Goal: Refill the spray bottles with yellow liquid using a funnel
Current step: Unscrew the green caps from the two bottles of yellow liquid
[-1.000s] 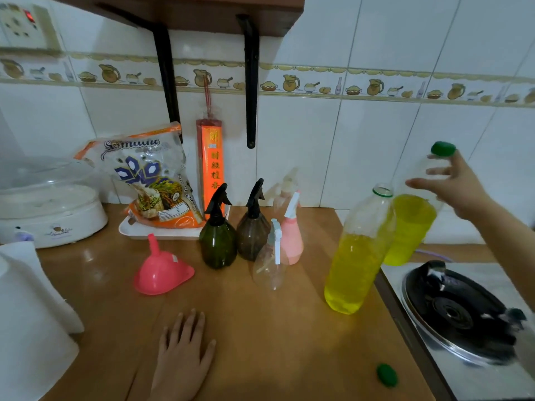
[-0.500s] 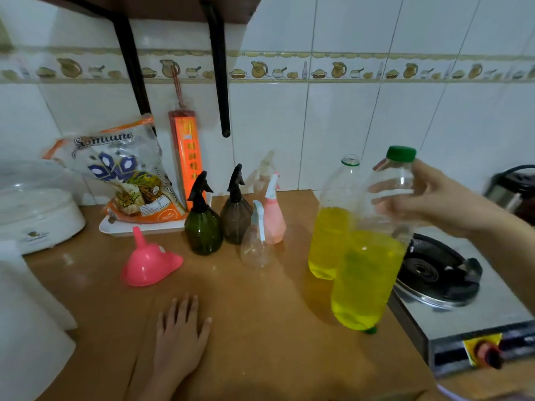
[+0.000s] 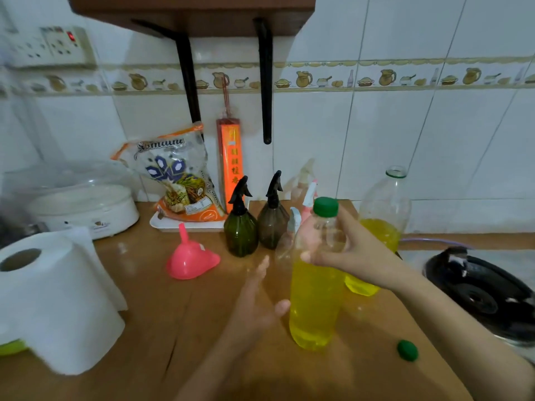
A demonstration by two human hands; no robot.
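Note:
My right hand [image 3: 344, 250] grips the upper part of a capped bottle of yellow liquid [image 3: 315, 308], which stands upright at the middle of the counter, its green cap [image 3: 325, 206] on. My left hand [image 3: 257, 302] hovers open just left of the bottle, fingers straight, thumb close to its side. An uncapped second yellow bottle [image 3: 385, 215] stands behind my right hand. A dark green spray bottle [image 3: 241, 227], a brown one [image 3: 272, 224], a clear one [image 3: 285, 244] and a pink one [image 3: 307, 204] cluster behind. A pink funnel [image 3: 189, 259] lies mouth-down to their left.
A loose green cap [image 3: 407, 350] lies on the wooden counter [image 3: 179, 328] at front right. A gas stove burner [image 3: 480, 293] sits at the right edge. A paper roll [image 3: 55, 296], a white steamer [image 3: 84, 206], a snack bag [image 3: 176, 175] and an orange box [image 3: 231, 166] stand left and behind.
My right hand has brought the capped yellow bottle leftward and down toward the counter's middle. My left hand has lifted off the counter and moved toward the bottle.

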